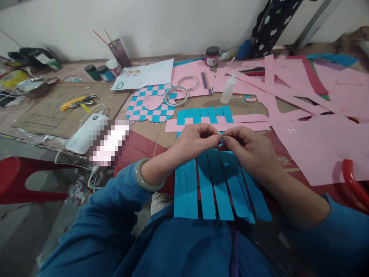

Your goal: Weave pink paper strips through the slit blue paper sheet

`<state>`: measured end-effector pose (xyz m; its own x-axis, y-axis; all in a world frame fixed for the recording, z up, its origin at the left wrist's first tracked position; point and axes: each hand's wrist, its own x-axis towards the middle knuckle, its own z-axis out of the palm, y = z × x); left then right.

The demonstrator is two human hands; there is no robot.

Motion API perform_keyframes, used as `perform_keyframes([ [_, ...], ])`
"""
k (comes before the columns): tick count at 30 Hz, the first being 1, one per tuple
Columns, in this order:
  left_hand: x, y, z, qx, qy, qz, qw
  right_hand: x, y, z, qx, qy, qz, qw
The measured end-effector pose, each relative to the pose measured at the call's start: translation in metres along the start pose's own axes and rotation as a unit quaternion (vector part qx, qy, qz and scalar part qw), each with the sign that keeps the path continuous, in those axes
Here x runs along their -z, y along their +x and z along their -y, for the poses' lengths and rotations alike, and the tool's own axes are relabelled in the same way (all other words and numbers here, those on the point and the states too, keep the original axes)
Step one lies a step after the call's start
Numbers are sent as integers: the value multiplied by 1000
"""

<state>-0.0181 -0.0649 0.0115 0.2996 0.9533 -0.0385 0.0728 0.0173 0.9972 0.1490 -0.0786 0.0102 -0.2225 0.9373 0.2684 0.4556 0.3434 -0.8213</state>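
Note:
My left hand [198,140] and my right hand [248,148] meet fingertip to fingertip above the blue paper strips [206,184]. Both are pinched closed around something small, with a bit of blue showing between them; I cannot make out what it is. The blue strips hang side by side over the table's near edge toward my lap. Beyond my hands their upper ends cross pink strips [250,118] in a woven pattern. A finished-looking blue and pink checkered piece [150,113] lies to the left, under two tape rolls [175,96].
A glue bottle [228,90] stands behind the weave. Pink paper sheets [325,146] cover the right side. At left are a white power bank [86,132], a yellow-handled tool [72,104] and a red stool [14,179]. Paint jars [92,72] stand at the back.

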Motion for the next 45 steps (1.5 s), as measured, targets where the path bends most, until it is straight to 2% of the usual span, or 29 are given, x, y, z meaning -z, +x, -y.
perform_keyframes([
  [6,0,0,3,-20,46,1,999,1,1,1,8,-49,-9,999],
  [19,0,0,1,-15,31,-5,999,0,2,-4,-79,79,15,994],
  [26,-1,0,4,-12,26,-1,1000,0,2,-3,-31,8,3,999],
  [34,0,0,3,-32,72,-4,997,-1,0,-4,23,-88,-19,996],
  [45,0,-1,1,-34,49,8,998,1,0,-1,-16,-24,-3,1000],
])
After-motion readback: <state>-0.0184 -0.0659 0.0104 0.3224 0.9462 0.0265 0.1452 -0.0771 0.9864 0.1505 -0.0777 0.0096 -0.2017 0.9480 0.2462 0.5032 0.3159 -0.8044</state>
